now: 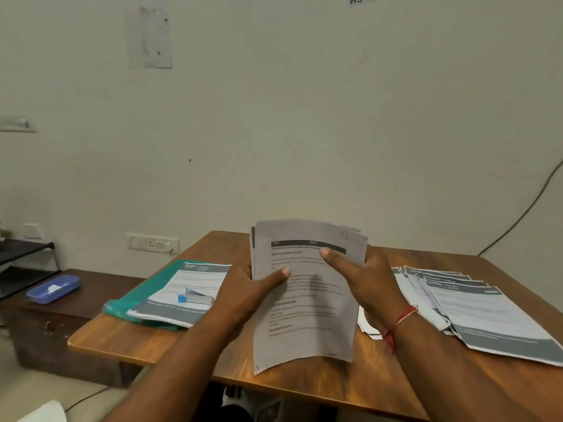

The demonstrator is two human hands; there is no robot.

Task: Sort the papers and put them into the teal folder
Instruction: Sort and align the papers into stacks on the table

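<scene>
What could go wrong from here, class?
The left hand and right hand grip the held sheets high up; the sagging lower part may slip loose. The fanned pile lies beside the right forearm, which might scatter it. The stapler on the papers over the teal folder could obstruct filing.

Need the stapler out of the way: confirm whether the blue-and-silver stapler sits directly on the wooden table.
No, the blue-and-silver stapler rests on a printed sheet atop the teal plastic folder.

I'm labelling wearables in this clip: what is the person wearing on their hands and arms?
No sleeves or gloves are in view. The right hand has a red thread tied round its wrist, with loose ends hanging. The left hand shows no watch, band or ring.
</scene>
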